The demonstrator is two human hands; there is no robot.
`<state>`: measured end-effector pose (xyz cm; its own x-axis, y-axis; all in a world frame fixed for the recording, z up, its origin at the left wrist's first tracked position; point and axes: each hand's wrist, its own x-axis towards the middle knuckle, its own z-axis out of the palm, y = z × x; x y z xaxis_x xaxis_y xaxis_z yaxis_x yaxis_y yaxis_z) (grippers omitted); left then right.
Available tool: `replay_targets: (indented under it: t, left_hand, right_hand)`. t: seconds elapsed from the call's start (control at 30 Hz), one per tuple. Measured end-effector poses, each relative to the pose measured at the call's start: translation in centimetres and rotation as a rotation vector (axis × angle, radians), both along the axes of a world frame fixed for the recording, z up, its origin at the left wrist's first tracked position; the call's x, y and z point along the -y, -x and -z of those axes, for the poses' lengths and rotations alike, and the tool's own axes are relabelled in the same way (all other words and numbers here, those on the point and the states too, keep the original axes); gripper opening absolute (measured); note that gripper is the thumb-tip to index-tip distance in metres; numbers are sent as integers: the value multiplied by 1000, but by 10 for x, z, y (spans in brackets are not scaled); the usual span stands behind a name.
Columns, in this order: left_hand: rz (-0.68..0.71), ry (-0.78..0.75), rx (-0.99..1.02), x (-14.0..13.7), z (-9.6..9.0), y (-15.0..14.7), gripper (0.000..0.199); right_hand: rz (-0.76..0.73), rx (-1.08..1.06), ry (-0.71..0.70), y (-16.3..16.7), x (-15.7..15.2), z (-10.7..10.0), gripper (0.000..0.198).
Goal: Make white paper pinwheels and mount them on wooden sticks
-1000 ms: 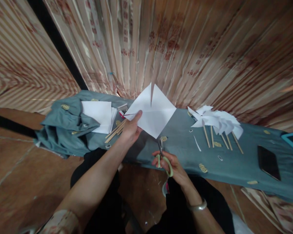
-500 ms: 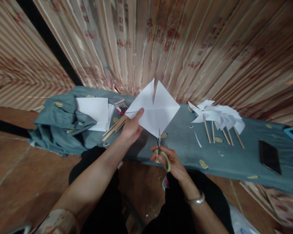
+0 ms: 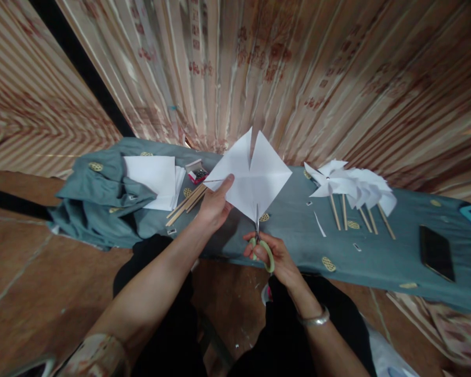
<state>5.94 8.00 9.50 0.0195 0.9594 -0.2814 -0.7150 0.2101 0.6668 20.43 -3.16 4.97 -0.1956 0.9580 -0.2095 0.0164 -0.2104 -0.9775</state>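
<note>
The left grip (image 3: 215, 207) pinches a white paper sheet (image 3: 255, 183) near its left corner, thumb on top, keeping it above the surface (image 3: 290, 230); the right grip (image 3: 277, 256) curls round green-handled scissors (image 3: 258, 233) at the sheet's near corner. Plain and roughly square, the sheet is faintly creased across its middle and slit inward at its far and left corners. It lies diamond-wise, with no clear long axis; the scissors' runs away from the right grip, blades pointing into the sheet. Grey-green patterned cloth (image 3: 361, 267) covers the surface. Left of the sheet are wooden sticks (image 3: 186, 204), a small open box (image 3: 196, 175) and stacked paper (image 3: 153, 180); right of it, white pinwheels (image 3: 347, 183), a paper sliver (image 3: 319, 223) and a dark phone (image 3: 436, 252). Beyond the sheet hangs a pleated curtain (image 3: 235, 68).
</note>
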Motion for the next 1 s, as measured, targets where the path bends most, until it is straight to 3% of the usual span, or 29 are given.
replay_targets:
  t: [0.23,0.67,1.0]
  left_hand:
    - [-11,20,6,-1,-2,2,21]
    - [-9,11,-17,-2,-3,4,13]
    - [27,33,-24,3,4,-2,18]
  right_hand:
    - [12,35,-16,0,0,0,52]
    - [93,-9,100,5,-2,-5,46]
    - [103,-5,55,3,-2,-4,47]
